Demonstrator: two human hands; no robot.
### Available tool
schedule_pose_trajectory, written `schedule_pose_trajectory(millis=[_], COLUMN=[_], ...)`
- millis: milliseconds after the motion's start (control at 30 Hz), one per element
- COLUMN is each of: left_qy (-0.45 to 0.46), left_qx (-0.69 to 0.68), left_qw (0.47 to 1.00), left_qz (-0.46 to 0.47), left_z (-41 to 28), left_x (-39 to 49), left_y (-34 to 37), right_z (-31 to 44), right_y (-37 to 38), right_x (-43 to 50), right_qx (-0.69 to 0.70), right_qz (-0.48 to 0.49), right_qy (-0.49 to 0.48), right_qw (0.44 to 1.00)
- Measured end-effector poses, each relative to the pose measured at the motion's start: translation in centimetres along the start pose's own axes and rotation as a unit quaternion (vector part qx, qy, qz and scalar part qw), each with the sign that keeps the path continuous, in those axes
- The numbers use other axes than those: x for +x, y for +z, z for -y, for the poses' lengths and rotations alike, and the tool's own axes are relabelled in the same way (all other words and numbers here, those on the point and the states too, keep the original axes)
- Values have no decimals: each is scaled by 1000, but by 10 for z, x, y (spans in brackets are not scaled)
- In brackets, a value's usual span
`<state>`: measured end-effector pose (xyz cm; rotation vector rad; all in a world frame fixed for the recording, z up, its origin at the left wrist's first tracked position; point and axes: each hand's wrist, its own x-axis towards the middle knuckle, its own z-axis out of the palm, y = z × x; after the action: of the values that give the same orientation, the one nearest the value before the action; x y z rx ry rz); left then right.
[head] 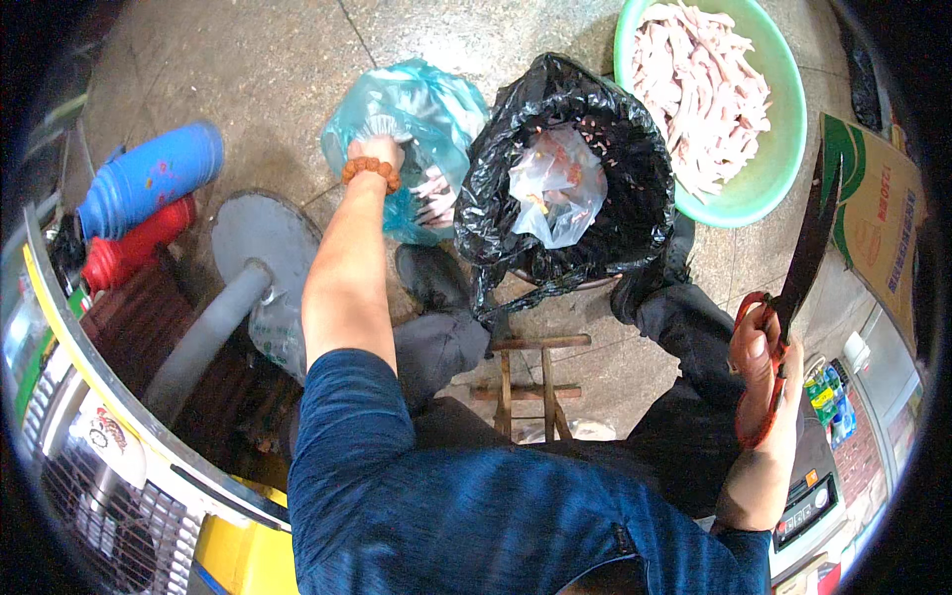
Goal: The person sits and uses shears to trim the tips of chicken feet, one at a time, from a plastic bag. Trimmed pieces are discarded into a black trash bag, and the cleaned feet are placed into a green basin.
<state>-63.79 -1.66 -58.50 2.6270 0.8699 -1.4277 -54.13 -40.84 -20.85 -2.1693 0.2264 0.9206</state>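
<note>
My left hand (pixel 378 149), with a brown bead bracelet at the wrist, reaches into a teal plastic bag (pixel 416 85); its fingers are hidden there. Pale chicken feet (pixel 435 197) show at the bag's mouth. Raised at the right, my right hand (pixel 762 364) holds red-handled scissors (pixel 807 245), their dark blades pointing away from me and slightly apart. Between my feet stands a container lined with a black plastic bag (pixel 483 193); a crumpled clear bag (pixel 561 186) and small pinkish bits lie inside. A green basin (pixel 781 163) beyond it holds many pale chicken feet (pixel 699 97).
Blue (pixel 152 178) and red (pixel 141 242) vacuum flasks lie at the left, near a grey round table base (pixel 260 230). A wooden stool (pixel 543 342) is below the lined container. At the right are a cardboard box (pixel 877 223) and an appliance with a control panel (pixel 807 513).
</note>
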Motion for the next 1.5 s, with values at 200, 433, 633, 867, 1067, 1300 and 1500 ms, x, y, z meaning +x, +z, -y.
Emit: schedule_pose_trajectory(millis=[200,433,633,867,1067,1300,1500], left_qy=[126,174,145,28,-9,30,217], left_qx=[69,289,49,39,-103,-405,-783], left_qw=[985,940,988,983,966,911,582], left_qz=[-96,-50,-21,178,237,-76,-35], left_z=[21,47,23,12,10,29,-1], left_x=[18,37,40,-31,-174,-289,-362], left_y=[22,26,-13,-11,-46,-63,-88], right_z=[2,2,5,10,-6,-29,-49], right_y=[0,-4,-2,-8,9,38,38], right_x=[-1,-1,-4,1,-3,-13,-46], right_qx=[21,15,-8,-81,-253,-303,-233], right_qz=[3,14,21,21,-22,186,138], right_qy=[11,28,19,-29,-231,-48,-157], right_qw=[1000,999,1000,996,939,933,950])
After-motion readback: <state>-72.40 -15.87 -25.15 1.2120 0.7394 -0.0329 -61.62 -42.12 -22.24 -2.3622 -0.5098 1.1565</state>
